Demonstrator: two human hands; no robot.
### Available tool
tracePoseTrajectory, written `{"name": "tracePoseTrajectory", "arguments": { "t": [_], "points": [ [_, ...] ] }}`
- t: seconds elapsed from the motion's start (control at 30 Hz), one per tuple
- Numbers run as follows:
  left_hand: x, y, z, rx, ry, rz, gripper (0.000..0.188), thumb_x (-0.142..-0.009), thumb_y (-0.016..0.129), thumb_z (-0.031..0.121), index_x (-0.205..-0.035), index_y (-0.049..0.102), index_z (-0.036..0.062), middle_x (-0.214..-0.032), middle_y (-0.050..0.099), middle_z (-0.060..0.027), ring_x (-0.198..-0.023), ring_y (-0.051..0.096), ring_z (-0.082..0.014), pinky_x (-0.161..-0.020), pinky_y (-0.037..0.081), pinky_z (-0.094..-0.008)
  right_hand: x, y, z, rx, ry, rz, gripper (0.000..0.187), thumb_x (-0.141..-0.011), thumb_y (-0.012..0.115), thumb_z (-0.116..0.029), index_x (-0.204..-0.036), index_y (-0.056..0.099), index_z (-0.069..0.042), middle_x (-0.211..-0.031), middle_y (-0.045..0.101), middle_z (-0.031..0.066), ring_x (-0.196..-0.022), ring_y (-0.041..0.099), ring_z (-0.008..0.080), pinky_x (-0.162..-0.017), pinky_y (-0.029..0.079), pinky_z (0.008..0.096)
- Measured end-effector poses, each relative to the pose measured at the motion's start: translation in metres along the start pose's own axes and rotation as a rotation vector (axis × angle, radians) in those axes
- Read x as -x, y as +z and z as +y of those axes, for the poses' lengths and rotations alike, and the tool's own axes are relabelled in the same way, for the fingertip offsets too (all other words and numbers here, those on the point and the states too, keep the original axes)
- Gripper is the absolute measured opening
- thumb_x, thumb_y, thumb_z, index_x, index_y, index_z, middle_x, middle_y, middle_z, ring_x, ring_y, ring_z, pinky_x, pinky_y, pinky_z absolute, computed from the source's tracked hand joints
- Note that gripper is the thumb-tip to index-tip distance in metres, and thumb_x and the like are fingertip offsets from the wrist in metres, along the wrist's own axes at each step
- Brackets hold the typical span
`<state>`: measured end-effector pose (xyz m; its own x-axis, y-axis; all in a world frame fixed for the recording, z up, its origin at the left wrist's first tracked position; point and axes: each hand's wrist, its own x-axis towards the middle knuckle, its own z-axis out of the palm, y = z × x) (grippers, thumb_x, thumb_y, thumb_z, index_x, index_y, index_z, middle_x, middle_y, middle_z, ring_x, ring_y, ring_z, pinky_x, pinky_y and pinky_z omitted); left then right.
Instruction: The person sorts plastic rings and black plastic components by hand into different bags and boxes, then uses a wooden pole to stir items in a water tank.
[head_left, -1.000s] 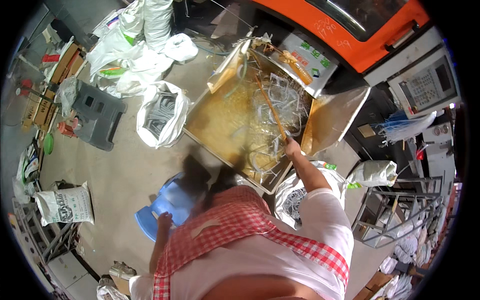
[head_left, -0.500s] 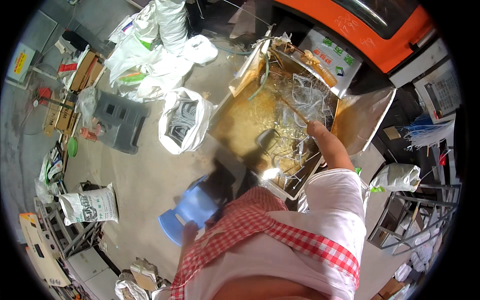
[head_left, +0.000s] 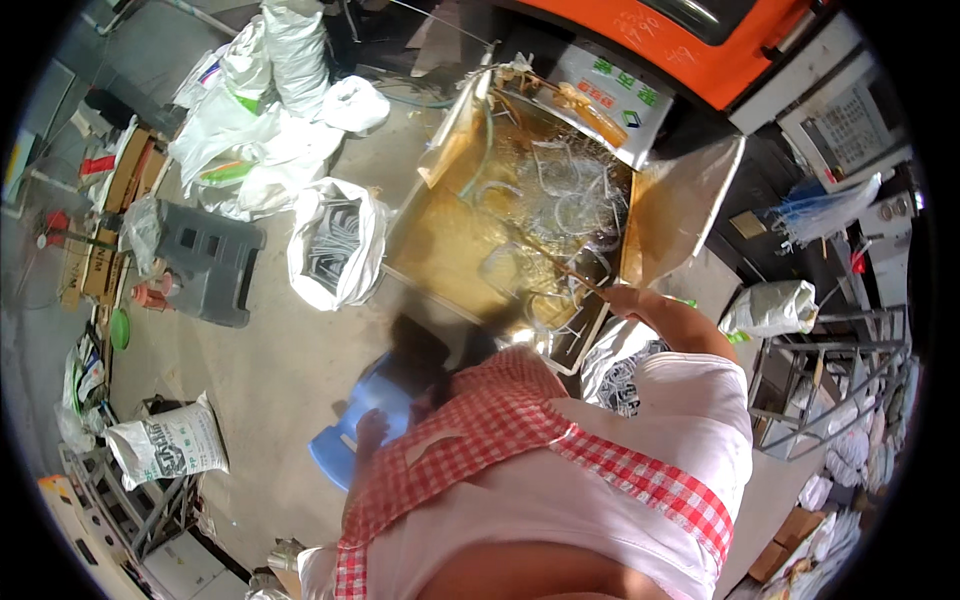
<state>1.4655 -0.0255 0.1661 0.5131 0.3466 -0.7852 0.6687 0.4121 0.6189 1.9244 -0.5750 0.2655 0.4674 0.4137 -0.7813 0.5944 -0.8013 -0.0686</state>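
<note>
My right hand (head_left: 625, 300) is closed round the end of a thin brown stick (head_left: 572, 272). The stick slopes down and to the left into a wide rectangular tank (head_left: 430, 296) of yellowish water. Clear, looped plastic pieces (head_left: 580, 190) lie in the water, mostly in its right half, and the stick's far end is among them. My left hand (head_left: 372, 430) hangs low over a blue plastic stool (head_left: 350, 430), its fingers loosely apart and nothing visible in them. Whether it touches the stool I cannot tell.
Left of the tank stands an open white sack (head_left: 375, 235) of grey pieces; another open sack (head_left: 600, 370) is by my right arm. White sacks (head_left: 290, 150) pile up at the far left. An orange machine (head_left: 690, 60) stands behind the tank, a metal frame (head_left: 830, 350) at right.
My right hand has moved down and nearer to me, drawing the stick along through the water. My left hand has shifted slightly upward over the stool. The whole view has shifted a little.
</note>
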Motion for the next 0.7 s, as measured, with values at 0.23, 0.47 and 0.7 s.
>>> {"name": "tracePoseTrajectory", "arguments": {
  "t": [0.23, 0.47, 0.7],
  "points": [
    [0.009, 0.03, 0.03, -0.493, 0.112, 0.145, 0.037, -0.08, 0.062, 0.024, -0.108, 0.059, 0.0004, -0.081, 0.064, -0.009, -0.064, 0.062, -0.0176, -0.05, 0.05, -0.0322, 0.143, 0.012, -0.085, -0.67, 0.328, 0.051, 0.042, -0.079, 0.054, -0.013, -0.121, 0.054, -0.014, -0.09, 0.064, 0.016, -0.08, 0.063, 0.0256, -0.068, 0.051, 0.0358],
    [-0.009, 0.029, 0.013, -0.536, 0.118, 0.024, 0.035, -0.08, 0.06, 0.029, -0.104, 0.062, 0.0031, -0.087, 0.063, -0.0114, -0.071, 0.06, -0.0213, -0.06, 0.049, -0.0355, 0.247, 0.16, -0.087, -0.953, 0.224, 0.462, 0.036, -0.088, 0.048, -0.011, -0.123, 0.053, -0.011, -0.057, 0.047, -0.0043, -0.045, 0.044, 0.0075, -0.041, 0.035, 0.0243],
    [0.042, 0.088, 0.098, -0.733, 0.283, 0.098, 0.032, -0.077, 0.061, 0.031, -0.095, 0.065, 0.0054, -0.079, 0.065, -0.0139, -0.07, 0.063, -0.0242, -0.065, 0.051, -0.0366, 0.158, 0.11, -0.075, -1.529, 0.576, 0.538, 0.012, -0.094, 0.043, -0.021, -0.096, 0.051, -0.013, -0.047, 0.038, 0.0, -0.032, 0.036, 0.0117, -0.028, 0.029, 0.0283]
  ]
}}
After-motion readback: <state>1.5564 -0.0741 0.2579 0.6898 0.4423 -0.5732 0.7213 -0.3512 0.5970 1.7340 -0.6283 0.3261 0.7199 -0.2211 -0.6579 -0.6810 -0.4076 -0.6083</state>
